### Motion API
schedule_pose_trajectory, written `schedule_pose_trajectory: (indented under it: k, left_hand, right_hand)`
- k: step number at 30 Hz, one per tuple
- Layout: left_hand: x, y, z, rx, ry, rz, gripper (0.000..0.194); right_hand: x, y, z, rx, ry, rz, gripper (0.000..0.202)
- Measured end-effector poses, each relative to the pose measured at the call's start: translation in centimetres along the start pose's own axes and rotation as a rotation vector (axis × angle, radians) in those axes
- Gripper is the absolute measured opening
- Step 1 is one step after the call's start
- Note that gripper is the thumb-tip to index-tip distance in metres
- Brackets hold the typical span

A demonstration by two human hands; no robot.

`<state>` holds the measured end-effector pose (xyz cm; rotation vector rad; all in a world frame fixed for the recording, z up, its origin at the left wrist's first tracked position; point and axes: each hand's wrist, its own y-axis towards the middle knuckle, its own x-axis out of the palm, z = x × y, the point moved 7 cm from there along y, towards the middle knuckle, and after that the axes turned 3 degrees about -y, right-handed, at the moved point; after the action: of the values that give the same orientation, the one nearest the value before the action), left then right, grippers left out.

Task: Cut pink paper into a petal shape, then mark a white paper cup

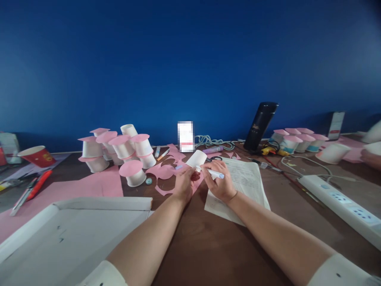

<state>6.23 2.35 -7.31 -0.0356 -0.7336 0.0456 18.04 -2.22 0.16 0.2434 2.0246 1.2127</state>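
Observation:
My right hand (pixel 222 182) is closed around a white pen-shaped tube (pixel 216 174) with a bluish end, tilted towards my left hand. Close beside it, the fingers of my left hand (pixel 184 184) are bent together at the tube's tip. A small white piece (pixel 198 169) shows there; I cannot tell whether it is a cap or which hand has it. Just beyond both hands, a white paper cup (pixel 197 158) lies on its side. Cut pink paper scraps (pixel 163 171) spread to the left, and a printed sheet (pixel 250 178) lies partly under my right wrist.
Stacked paper cups with pink paper tops (pixel 122 147) stand at left, near a red utility knife (pixel 38 186) and a white box lid (pixel 98 234). A phone (pixel 185 137) stands ahead. A black flask (pixel 260 125) and a power strip (pixel 342 206) are at right. Another person's hand (pixel 372 159) shows far right.

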Motion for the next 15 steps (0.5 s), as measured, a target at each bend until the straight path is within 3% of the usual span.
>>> schedule_pose_trajectory:
  k: [9,15]
  left_hand:
    - [0.34,-0.15,0.05,0.020,0.005,-0.045,0.016]
    - [-0.06,-0.34,0.28,0.032,-0.067,0.002,0.013]
  right_hand:
    - [0.19,-0.02,-0.23,-0.008,0.001,-0.011,0.014]
    - [-0.37,-0.05,-0.18,0.000,0.028,0.055,0.014]
